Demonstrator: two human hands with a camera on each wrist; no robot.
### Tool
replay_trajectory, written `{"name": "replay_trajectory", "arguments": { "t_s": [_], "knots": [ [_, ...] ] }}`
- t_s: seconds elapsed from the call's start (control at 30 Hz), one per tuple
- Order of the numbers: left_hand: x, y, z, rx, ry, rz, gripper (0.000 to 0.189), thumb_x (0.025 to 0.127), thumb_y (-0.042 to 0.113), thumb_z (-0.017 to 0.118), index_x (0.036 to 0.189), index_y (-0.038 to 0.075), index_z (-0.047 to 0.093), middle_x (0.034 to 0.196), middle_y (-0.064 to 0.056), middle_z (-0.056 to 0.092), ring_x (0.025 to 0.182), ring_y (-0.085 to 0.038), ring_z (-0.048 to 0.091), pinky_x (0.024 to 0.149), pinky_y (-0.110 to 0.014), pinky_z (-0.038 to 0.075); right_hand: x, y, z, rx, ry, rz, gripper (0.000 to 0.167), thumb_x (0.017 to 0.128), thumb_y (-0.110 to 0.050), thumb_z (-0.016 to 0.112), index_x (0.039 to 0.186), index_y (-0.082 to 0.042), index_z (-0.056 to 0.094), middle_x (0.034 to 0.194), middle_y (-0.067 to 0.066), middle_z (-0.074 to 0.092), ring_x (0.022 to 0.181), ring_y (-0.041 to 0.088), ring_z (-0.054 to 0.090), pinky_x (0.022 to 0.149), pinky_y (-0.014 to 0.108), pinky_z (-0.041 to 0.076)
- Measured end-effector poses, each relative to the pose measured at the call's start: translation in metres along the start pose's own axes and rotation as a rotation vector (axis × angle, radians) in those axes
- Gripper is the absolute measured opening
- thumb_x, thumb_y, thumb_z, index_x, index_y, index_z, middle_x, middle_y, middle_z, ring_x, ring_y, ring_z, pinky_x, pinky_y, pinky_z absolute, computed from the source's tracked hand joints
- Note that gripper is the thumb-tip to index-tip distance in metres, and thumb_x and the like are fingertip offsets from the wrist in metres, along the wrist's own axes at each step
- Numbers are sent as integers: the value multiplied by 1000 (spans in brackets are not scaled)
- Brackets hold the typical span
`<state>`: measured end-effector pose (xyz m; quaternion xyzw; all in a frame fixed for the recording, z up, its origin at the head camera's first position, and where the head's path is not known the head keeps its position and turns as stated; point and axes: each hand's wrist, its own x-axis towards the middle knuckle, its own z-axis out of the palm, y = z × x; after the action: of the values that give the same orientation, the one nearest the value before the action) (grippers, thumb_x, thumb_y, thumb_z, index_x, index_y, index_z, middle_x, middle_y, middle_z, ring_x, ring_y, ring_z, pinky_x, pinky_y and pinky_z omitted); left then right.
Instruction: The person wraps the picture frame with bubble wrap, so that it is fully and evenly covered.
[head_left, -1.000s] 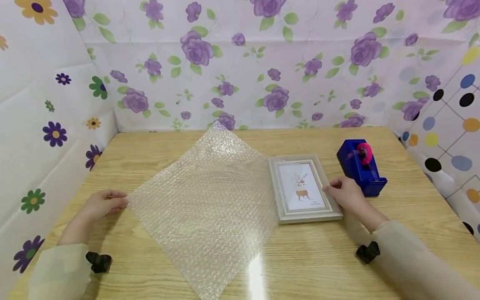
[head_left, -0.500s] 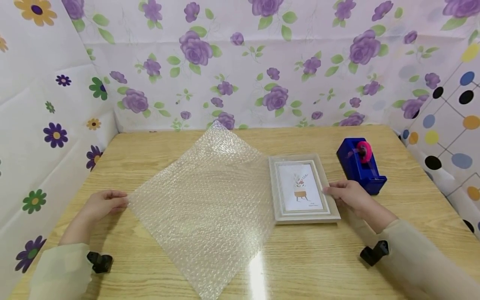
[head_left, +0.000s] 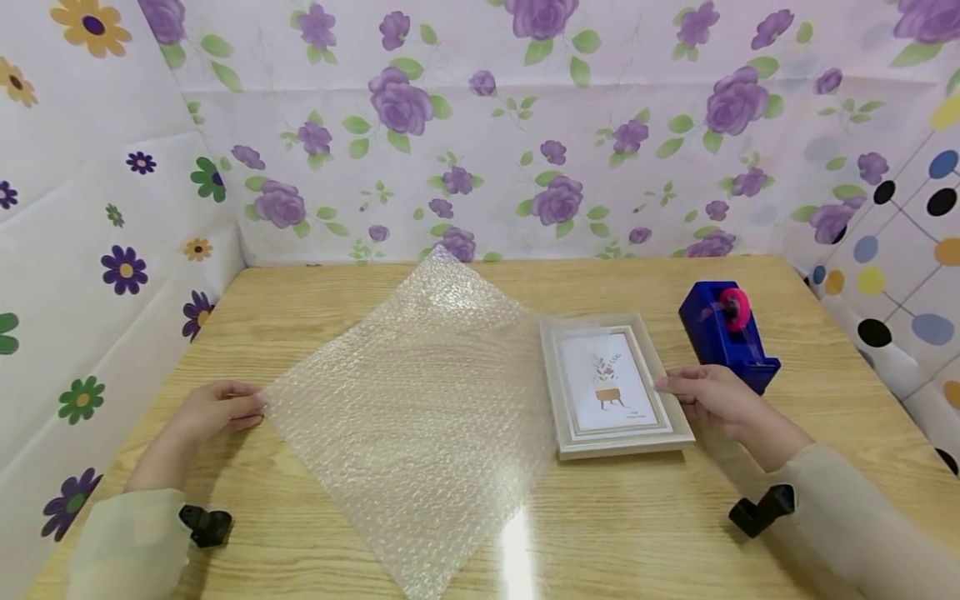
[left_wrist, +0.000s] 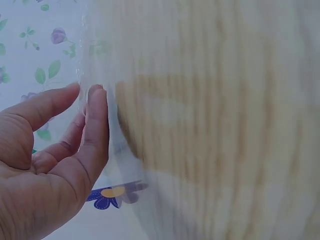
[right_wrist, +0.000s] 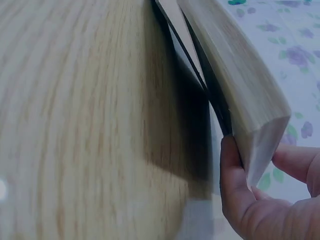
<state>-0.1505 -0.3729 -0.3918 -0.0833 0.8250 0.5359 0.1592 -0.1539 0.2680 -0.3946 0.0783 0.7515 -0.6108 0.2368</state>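
Note:
A large square of clear bubble wrap (head_left: 420, 400) is spread cornerwise on the wooden table. My left hand (head_left: 217, 410) pinches its left corner between thumb and fingers; in the left wrist view the clear sheet (left_wrist: 100, 45) passes by the fingertips. At the wrap's right corner is a pale picture frame (head_left: 566, 446), face up, showing a print of a potted plant. My right hand (head_left: 720, 400) grips the frame's right edge, thumb on top and fingers beneath. In the right wrist view that side of the frame (right_wrist: 250, 80) is raised off the table, its dark backing partly showing.
A blue tape dispenser (head_left: 720, 333) with a pink-cored roll stands just behind my right hand. Flower-patterned cloth (head_left: 487, 167) hangs behind the table (head_left: 300, 308), with more patterned cloth on both sides. Each wrist wears a small black camera (head_left: 761, 510).
My right hand has shifted slightly right and toward me at the frame's edge; the frame has moved only slightly. My left hand keeps its hold on the wrap. The head view has shifted slightly.

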Motion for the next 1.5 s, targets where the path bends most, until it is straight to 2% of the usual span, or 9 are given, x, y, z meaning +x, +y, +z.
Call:
{"name": "replay_trajectory", "arguments": {
  "t_s": [0.1, 0.3, 0.5, 0.73, 0.87, 0.97, 1.0, 1.3, 1.5],
  "knots": [
    [2, -2, -1, -44, -3, 0, 45, 93, 7, 58, 124, -21, 40, 86, 4, 60, 75, -2, 65, 73, -21, 56, -3, 0, -1, 24, -9, 2, 73, 94, -24, 60, 144, 14, 23, 79, -14, 69, 65, -4, 58, 55, 12, 47],
    [7, -7, -4, -140, -23, 43, 37, 91, 8, 62, 113, -18, 48, 82, 3, 61, 73, -5, 67, 71, -21, 57, -10, -4, -1, 103, -10, -19, 77, 95, -22, 58, 146, 14, 13, 85, -16, 66, 77, -5, 61, 72, 14, 52],
    [5, 0, 0, -75, -3, 7, 31, 94, 2, 53, 116, -19, 46, 83, 5, 61, 73, -3, 65, 72, -21, 57, -15, -11, -4, 159, 8, -59, 73, 95, -19, 59, 143, 17, 18, 82, -14, 63, 76, -2, 59, 70, 15, 52],
    [2, 4, 2, -82, -2, 4, 26, 95, 0, 51, 113, -17, 46, 83, 4, 60, 73, -3, 65, 72, -20, 56, -20, -18, -10, 225, 11, -57, 63, 95, -20, 59, 142, 7, 28, 84, -11, 69, 75, 2, 64, 68, 17, 54],
    [3, 3, 4, -88, -4, 13, 30, 94, 1, 52, 115, -18, 44, 83, 5, 61, 73, -3, 65, 72, -20, 56, -23, -22, -11, 276, 9, -58, 25, 94, -19, 61, 116, -9, 55, 86, -6, 72, 78, 7, 68, 70, 21, 56],
    [3, 4, 6, -85, -3, 20, 33, 94, 1, 53, 117, -19, 42, 82, 7, 62, 73, -2, 65, 72, -19, 56, -24, -23, -11, 309, -7, -80, 4, 94, -17, 60, 96, -17, 63, 86, -4, 73, 78, 8, 69, 69, 22, 57],
    [3, 5, 8, -82, -4, 21, 34, 94, 2, 53, 118, -20, 42, 82, 7, 62, 74, -2, 65, 72, -19, 56, -25, -23, -12, 319, -11, -86, 7, 94, -16, 59, 92, -19, 66, 86, -3, 73, 78, 9, 69, 69, 23, 57],
    [2, 9, 18, 9, 6, 27, 45, 96, 5, 53, 127, -22, 34, 89, 1, 59, 76, 1, 62, 74, -18, 55, -33, -32, -22, 327, -23, -120, 17, 96, -14, 55, 88, -17, 70, 85, -1, 73, 75, 12, 70, 67, 25, 57],
    [-1, 15, 25, 204, 57, 65, 46, 95, 11, 55, 126, -19, 40, 95, -10, 60, 77, -1, 60, 72, -20, 55, -35, -35, -27, 357, -46, -169, 17, 98, -12, 52, 92, -14, 68, 87, 1, 74, 74, 14, 71, 66, 27, 58]
  ]
}}
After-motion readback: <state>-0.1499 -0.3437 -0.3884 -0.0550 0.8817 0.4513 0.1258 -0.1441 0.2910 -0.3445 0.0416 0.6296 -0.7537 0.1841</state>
